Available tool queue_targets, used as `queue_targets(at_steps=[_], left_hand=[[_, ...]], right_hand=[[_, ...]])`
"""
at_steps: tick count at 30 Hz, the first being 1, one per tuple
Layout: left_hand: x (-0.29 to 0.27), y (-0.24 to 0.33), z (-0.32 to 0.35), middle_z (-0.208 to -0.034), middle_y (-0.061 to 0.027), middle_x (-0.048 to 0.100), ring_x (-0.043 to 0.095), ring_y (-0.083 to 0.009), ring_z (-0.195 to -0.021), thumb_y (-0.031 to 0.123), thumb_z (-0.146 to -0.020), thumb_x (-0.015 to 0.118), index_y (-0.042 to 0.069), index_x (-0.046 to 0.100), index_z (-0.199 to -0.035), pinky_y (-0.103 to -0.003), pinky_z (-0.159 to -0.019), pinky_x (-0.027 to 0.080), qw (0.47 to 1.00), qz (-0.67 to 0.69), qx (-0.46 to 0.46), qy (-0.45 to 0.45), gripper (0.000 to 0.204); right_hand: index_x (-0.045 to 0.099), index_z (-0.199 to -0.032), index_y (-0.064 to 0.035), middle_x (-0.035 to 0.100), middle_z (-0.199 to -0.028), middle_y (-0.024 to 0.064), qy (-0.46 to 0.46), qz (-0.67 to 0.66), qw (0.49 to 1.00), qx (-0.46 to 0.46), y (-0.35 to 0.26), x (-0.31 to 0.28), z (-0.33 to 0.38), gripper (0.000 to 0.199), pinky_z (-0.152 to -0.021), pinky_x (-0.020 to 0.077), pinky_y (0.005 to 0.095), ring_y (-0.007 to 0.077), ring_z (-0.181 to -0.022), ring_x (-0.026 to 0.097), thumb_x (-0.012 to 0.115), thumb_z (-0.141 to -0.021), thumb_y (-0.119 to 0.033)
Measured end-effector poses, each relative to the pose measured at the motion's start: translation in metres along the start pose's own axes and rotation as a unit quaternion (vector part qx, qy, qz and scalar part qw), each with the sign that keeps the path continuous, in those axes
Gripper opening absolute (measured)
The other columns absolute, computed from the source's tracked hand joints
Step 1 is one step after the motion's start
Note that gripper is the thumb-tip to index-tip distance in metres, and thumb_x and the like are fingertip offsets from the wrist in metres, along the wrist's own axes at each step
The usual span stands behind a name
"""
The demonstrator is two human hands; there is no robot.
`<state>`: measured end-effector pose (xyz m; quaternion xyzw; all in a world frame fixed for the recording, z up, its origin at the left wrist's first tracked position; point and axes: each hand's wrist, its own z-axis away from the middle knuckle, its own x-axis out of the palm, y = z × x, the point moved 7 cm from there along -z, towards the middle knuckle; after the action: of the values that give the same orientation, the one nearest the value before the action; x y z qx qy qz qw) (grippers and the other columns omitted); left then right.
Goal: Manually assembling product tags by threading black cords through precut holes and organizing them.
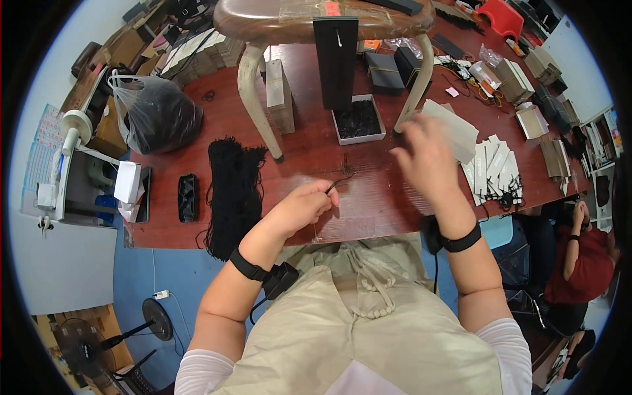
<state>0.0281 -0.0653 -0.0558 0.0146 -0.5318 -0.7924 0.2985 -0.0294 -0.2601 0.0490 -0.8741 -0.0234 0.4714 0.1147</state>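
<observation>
Near the table's front edge, my left hand (308, 209) is closed in a pinch on a thin black cord (337, 182), whose far end lies toward the middle of the table. My right hand (426, 158) is raised to the right, slightly blurred, with the thumb apart from the fingers and nothing visible between them. Beside it is a stack of pale grey cards (461, 135), partly hidden by the hand. Further right lie several white tags (492, 164) with black cords. A thick bundle of black cords (236, 194) lies left of my left hand.
A brown-topped stool (289, 23) stands on the table, a tall black card (336, 66) hanging at its front. Beneath is a white box (361, 138) of small black pieces. A filled plastic bag (161, 115) and black tray (188, 197) stand left. Another person (582, 263) sits at right.
</observation>
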Motion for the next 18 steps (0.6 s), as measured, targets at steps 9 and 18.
queue_targets(at_steps=[9, 18], left_hand=[[-0.012, 0.010, 0.010, -0.065, 0.0055, 0.040, 0.033, -0.0046, -0.056, 0.028, -0.098, 0.044, 0.006, 0.057, -0.090, -0.021, -0.051, 0.028, 0.998, -0.025, 0.041, 0.046, 0.027], [-0.012, 0.031, 0.020, -0.069, 0.0030, 0.050, 0.039, -0.0062, -0.063, 0.018, -0.096, 0.047, 0.000, 0.064, -0.093, -0.021, -0.061, 0.034, 0.986, -0.055, 0.125, 0.093, 0.025]], right_hand=[[0.047, -0.127, 0.0018, 0.046, -0.134, 0.0205, -0.030, 0.145, 0.988, 0.050, 0.076, 0.004, 0.010, 0.066, -0.101, 0.0338, 0.0457, 0.0370, -0.124, 0.042, 0.072, -0.073, -0.027], [0.058, -0.099, 0.0011, 0.064, -0.088, 0.0156, 0.143, -0.167, 0.974, 0.048, -0.011, -0.076, -0.033, 0.032, -0.065, 0.0489, 0.0377, 0.0317, -0.076, 0.063, 0.071, -0.077, -0.018]])
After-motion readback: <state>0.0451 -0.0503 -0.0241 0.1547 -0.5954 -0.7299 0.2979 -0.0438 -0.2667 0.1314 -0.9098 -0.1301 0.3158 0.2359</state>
